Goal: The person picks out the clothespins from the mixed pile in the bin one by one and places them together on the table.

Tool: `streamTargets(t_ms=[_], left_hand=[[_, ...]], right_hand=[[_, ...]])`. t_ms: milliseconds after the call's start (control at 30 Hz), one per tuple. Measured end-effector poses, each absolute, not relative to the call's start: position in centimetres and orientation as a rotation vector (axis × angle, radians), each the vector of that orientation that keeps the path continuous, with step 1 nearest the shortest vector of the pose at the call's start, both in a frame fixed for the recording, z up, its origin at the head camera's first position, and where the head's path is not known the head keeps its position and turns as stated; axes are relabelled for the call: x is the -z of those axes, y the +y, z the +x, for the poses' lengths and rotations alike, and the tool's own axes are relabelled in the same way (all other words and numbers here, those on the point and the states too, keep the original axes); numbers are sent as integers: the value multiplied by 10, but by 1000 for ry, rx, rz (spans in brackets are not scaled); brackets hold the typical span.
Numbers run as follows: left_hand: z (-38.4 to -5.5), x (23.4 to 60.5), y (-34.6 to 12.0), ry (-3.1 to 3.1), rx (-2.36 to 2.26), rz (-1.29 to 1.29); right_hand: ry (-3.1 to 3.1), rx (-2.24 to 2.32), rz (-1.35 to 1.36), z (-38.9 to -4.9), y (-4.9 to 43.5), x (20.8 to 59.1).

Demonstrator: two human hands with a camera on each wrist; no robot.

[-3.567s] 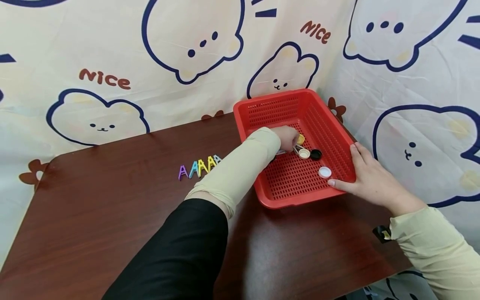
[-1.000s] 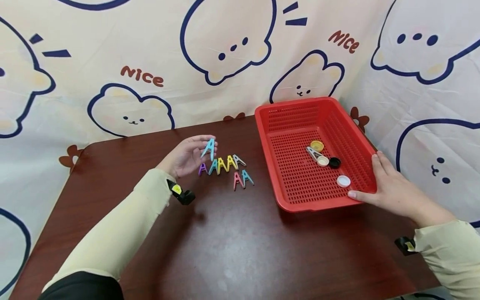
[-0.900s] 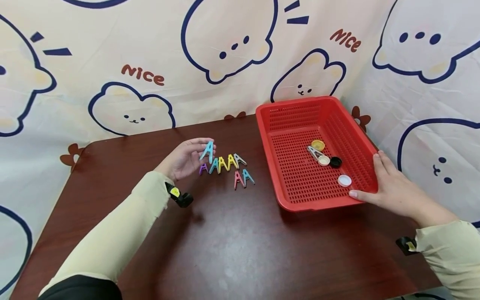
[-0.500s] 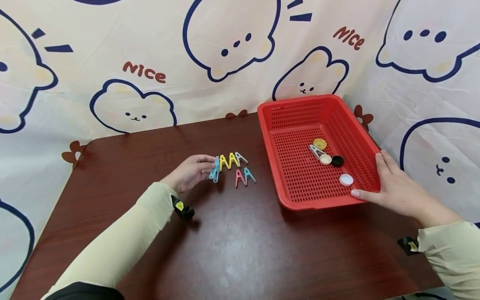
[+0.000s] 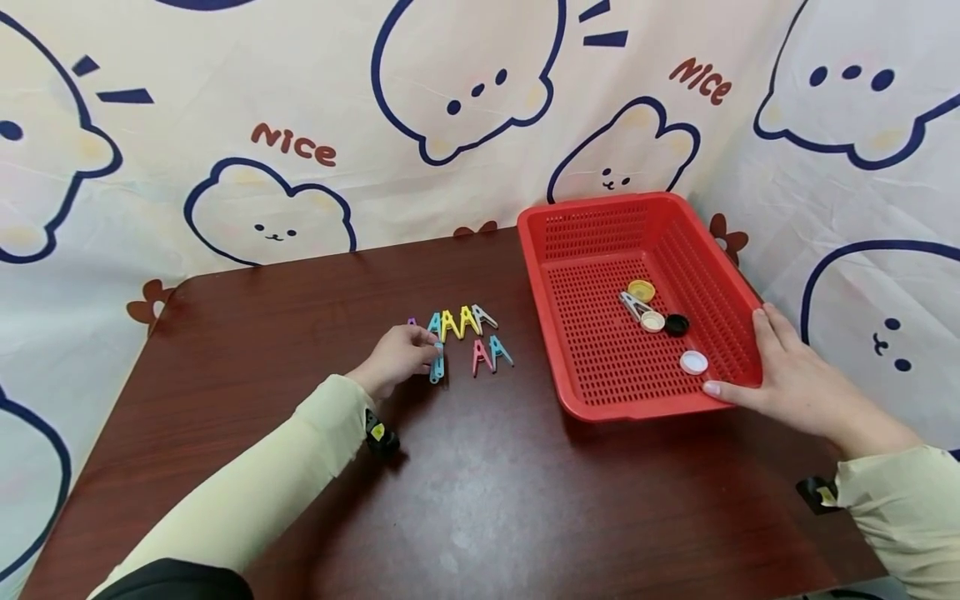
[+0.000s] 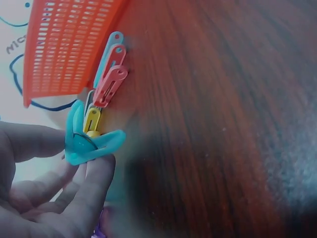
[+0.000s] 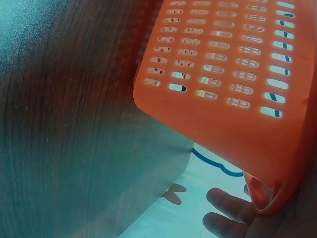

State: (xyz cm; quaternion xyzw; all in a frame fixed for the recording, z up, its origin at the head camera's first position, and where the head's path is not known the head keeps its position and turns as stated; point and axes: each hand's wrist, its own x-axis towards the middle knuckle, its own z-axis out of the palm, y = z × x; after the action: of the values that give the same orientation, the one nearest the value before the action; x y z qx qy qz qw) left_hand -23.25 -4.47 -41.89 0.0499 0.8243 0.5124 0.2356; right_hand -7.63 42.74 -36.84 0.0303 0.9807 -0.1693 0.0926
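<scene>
Between thumb and fingers, my left hand (image 5: 397, 357) pinches a light blue clothespin (image 6: 81, 141) just above the table, in front of a row of clothespins. In that row stand a purple clothespin (image 5: 412, 321), partly hidden by the hand, a blue clothespin (image 5: 435, 322), two yellow clothespins (image 5: 457, 323) and a grey-white clothespin (image 5: 483, 317). Nearer me are a pink clothespin (image 5: 481, 357) and another blue clothespin (image 5: 499, 352). On the right, my right hand (image 5: 798, 383) grips the near right corner of a red plastic basket (image 5: 630, 409).
Inside the basket lie a grey-white clothespin (image 5: 632, 305), a yellow cap (image 5: 641, 290), a cream cap (image 5: 652, 321), a black cap (image 5: 677, 325) and a white cap (image 5: 693, 362). The brown table (image 5: 480, 500) meets a cartoon-printed cloth (image 5: 420, 192) at its back edge.
My left hand went from inside the basket to the left with the light blue clothespin, then lowered it in front of the row. The right hand stays on the basket.
</scene>
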Motion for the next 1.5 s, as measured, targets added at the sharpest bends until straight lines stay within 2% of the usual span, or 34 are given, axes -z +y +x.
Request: streamTargets(t_ms=[1500], left_hand=[[-233,425,-19,2388,-1301,78]], right_hand=[[2942,491,87,-77,428,372]])
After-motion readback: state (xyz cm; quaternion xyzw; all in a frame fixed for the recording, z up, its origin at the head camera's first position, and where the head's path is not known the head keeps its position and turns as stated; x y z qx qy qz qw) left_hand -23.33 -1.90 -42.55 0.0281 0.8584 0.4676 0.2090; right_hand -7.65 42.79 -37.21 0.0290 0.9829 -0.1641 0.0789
